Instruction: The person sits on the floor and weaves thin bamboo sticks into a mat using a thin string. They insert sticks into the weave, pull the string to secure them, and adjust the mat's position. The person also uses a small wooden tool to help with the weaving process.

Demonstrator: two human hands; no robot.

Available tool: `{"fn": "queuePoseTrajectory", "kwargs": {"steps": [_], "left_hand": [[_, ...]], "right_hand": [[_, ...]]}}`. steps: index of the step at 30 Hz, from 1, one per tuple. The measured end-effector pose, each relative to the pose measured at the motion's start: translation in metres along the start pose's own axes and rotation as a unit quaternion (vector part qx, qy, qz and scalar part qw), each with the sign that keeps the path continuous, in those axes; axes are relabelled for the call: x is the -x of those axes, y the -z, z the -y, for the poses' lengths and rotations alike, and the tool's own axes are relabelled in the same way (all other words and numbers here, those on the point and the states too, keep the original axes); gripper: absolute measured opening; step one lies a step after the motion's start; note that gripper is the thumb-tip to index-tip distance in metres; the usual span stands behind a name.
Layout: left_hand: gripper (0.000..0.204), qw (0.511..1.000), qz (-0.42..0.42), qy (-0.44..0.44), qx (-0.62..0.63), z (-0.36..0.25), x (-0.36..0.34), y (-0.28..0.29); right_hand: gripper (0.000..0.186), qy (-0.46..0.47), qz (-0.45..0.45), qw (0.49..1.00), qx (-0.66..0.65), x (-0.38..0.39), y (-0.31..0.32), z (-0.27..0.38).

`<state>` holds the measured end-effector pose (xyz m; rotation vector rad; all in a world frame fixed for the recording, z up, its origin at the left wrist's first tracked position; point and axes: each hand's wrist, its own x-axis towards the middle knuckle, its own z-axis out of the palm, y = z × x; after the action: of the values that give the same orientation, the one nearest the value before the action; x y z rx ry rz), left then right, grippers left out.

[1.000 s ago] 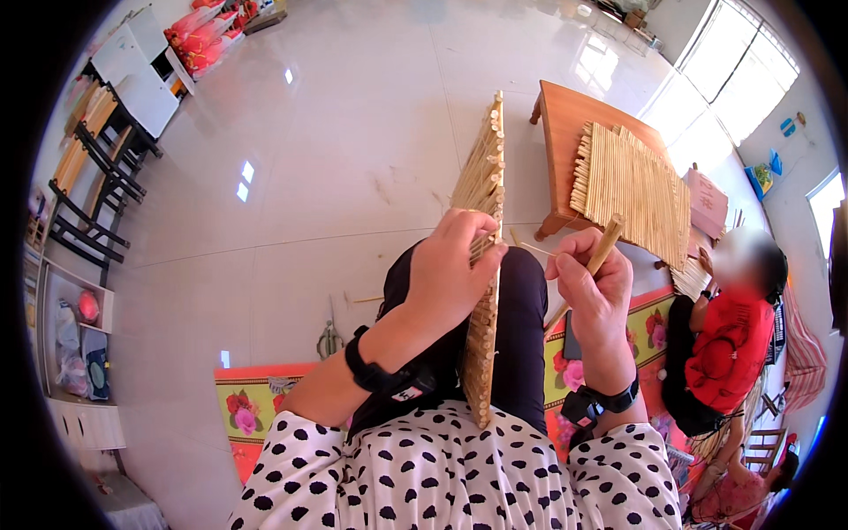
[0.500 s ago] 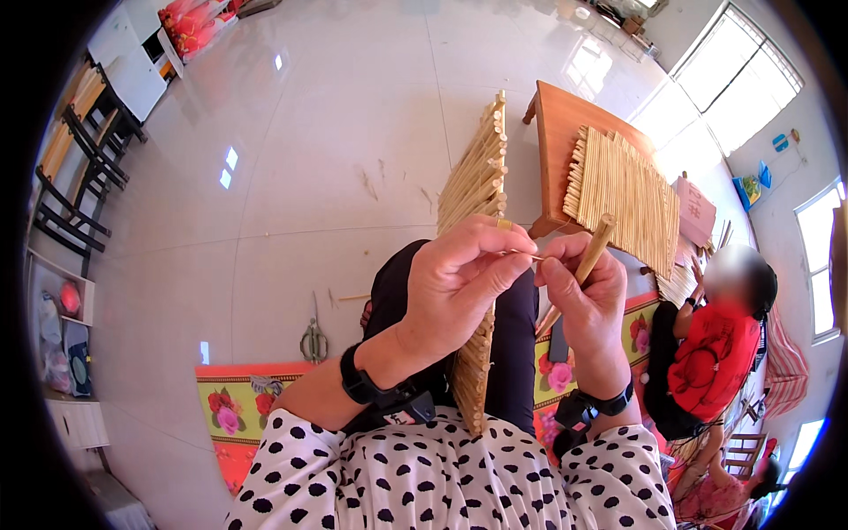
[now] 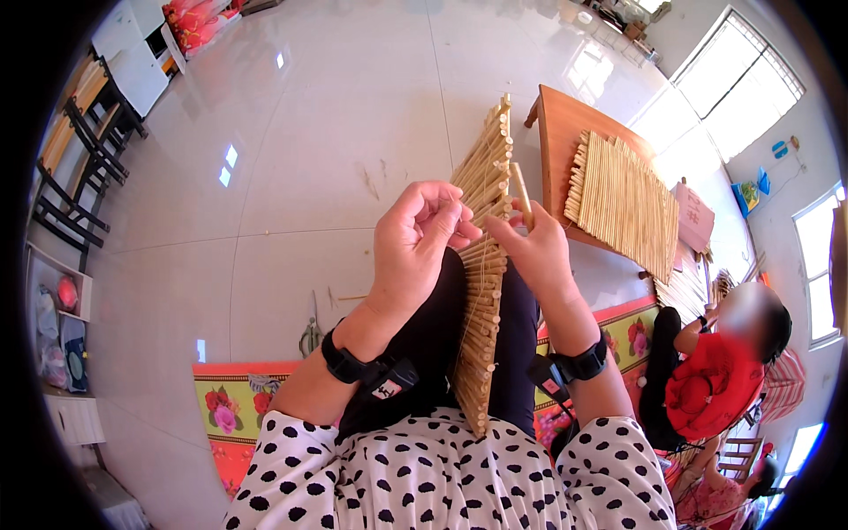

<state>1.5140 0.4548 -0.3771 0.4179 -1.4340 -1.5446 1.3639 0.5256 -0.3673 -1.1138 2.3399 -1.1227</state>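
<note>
A mat of pale round sticks (image 3: pixel 481 305) stands nearly edge-on across my lap, its cut ends facing up. My left hand (image 3: pixel 415 238) is beside its left face, fingers pinched on what looks like a thin thread, barely visible at the fingertips. On the mat's right side, my right hand (image 3: pixel 537 243) grips a single stick (image 3: pixel 519 187), which points up and slightly left. The right thumb lies close to the mat's upper edge; part of the fingers is hidden behind the stick and mat.
At the right, a wooden table (image 3: pixel 558 124) bears another stick mat (image 3: pixel 623 199) and a pink box (image 3: pixel 695 216). A person in red (image 3: pixel 720 380) sits near it. Scissors (image 3: pixel 310 337) lie on the floor left of my legs, by a flowered mat (image 3: pixel 212 402).
My hands have moved apart and the left has shifted left and up. The right hand, still holding the stick, has moved left toward the mat. The person in red leans slightly differently.
</note>
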Motion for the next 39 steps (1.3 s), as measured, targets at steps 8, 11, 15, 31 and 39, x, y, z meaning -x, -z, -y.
{"fn": "queuePoseTrajectory", "kwargs": {"steps": [8,11,15,31,39], "left_hand": [[0.016,0.999,-0.026,0.028,0.011,0.001,0.008,0.005],[0.015,0.999,0.012,0.035,-0.002,0.009,0.013,0.007],[0.021,0.992,0.098,0.069,0.039,0.007,0.022,-0.003],[0.024,0.989,0.06,0.116,0.068,0.086,0.021,-0.022],[0.013,0.995,0.035,0.09,-0.011,0.055,0.051,-0.019]], "right_hand": [[0.032,0.062,-0.073,0.993,0.073,0.007,-0.006,0.002],[0.027,0.061,-0.103,0.992,0.041,0.023,0.003,-0.001],[0.018,0.107,-0.178,0.973,-0.102,0.043,0.029,-0.001],[0.033,0.124,-0.225,0.965,0.046,0.037,-0.003,-0.008],[0.032,0.093,-0.172,0.981,-0.017,0.082,0.004,-0.006]]}}
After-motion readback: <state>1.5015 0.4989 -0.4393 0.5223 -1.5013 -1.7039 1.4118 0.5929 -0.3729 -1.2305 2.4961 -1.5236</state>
